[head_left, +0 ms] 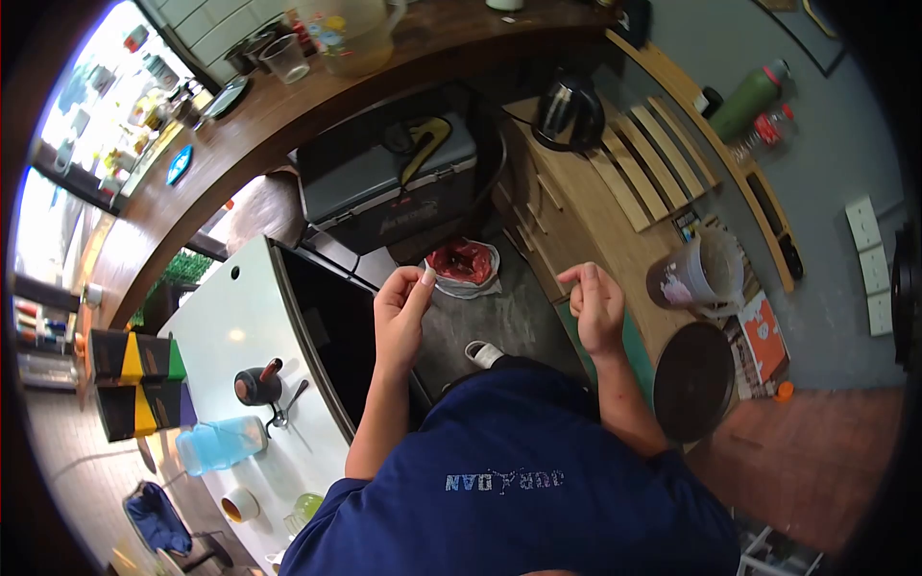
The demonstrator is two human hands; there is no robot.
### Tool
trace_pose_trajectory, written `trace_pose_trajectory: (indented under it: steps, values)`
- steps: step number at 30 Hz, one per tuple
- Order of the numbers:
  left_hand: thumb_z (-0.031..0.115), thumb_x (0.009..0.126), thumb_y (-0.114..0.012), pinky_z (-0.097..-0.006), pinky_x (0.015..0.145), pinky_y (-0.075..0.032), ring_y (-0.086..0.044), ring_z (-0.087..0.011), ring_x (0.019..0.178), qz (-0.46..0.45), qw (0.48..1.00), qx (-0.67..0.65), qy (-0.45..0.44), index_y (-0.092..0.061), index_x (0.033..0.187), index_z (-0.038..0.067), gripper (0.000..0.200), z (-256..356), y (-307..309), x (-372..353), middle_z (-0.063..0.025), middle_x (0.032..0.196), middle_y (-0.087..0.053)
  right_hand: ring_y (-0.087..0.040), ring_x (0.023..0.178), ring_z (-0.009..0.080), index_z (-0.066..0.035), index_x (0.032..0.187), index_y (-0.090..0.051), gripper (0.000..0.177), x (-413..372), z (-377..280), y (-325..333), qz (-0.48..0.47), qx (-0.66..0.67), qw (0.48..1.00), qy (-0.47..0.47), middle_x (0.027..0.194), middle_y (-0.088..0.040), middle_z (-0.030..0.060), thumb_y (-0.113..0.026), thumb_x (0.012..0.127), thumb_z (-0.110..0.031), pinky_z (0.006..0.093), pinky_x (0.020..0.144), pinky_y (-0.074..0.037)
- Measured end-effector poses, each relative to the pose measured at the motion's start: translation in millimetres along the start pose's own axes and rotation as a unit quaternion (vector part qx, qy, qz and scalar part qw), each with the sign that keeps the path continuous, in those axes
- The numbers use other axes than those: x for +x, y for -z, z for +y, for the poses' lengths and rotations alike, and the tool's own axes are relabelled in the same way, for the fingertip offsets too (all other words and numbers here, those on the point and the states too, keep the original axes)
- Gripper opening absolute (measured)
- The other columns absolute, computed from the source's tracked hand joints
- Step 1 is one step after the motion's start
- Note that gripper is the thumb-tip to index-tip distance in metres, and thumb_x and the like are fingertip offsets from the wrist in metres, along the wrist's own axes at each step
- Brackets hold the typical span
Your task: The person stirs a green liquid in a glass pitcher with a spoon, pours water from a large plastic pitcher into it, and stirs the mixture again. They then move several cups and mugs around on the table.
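My left hand (pixel 401 317) is raised in front of my body, thumb and index finger pinched and the other fingers curled. If anything is in that pinch, it is too small to make out. Off to its right, my right hand (pixel 597 309) is also closed, thumb pressed by the bent index finger; I cannot make out anything between them. Beyond the left fingertips, lower down on the dark floor, stands a small bin with a red and white bag liner (pixel 465 266). The hands are well apart, and neither appears to touch the bin.
A white counter (pixel 216 317) on the left holds a brown-handled pot (pixel 257 386), a blue pitcher (pixel 221 446) and a cup (pixel 240 504). A grey cooler box (pixel 389 168) stands ahead. On the right, a wooden cabinet carries a black kettle (pixel 569 113) and a plastic jug (pixel 693 274).
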State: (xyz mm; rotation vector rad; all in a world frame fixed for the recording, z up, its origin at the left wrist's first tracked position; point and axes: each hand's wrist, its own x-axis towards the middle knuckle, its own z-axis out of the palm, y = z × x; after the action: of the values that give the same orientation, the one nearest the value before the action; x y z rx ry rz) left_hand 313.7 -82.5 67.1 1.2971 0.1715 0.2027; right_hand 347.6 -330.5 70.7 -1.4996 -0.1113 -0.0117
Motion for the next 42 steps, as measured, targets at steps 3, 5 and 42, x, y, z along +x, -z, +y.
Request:
trace_pose_trajectory:
  steps: [3,5,42]
  values:
    - [0.015,0.093,-0.060,-0.0182,0.052,-0.025,-0.035,0.0000,0.059,-0.047,0.999,-0.015,0.014,-0.059,0.088,0.005,0.012,-4,-15,8,0.0091,0.068,-0.046,-0.030,0.044,-0.0006,-0.002,0.083,-0.062,0.028,-10,-3,4,0.040,-0.008,0.999,0.004,0.051,-0.037,-0.0084,-0.049,0.099,-0.021,0.0198,0.041,-0.022]
    - [0.016,0.093,-0.058,-0.0213,0.052,-0.023,-0.033,-0.0034,0.057,-0.065,0.998,-0.002,0.016,-0.058,0.087,0.004,0.013,-7,-27,11,0.0066,0.064,-0.042,-0.032,0.045,-0.0008,-0.002,0.083,-0.062,0.022,-19,-5,13,0.065,0.020,0.998,-0.016,0.052,-0.039,-0.0083,-0.054,0.096,-0.017,0.0193,0.042,-0.023]
    - [0.010,0.092,-0.061,-0.0156,0.057,-0.032,-0.041,0.0002,0.064,0.476,0.873,0.075,-0.071,-0.059,0.087,0.003,0.009,16,67,-138,0.0067,0.072,-0.051,-0.031,0.044,-0.0002,0.000,0.094,-0.062,0.040,45,39,-158,-0.499,0.077,0.855,-0.115,0.052,-0.039,-0.0074,-0.042,0.100,-0.034,0.0181,0.042,-0.024]
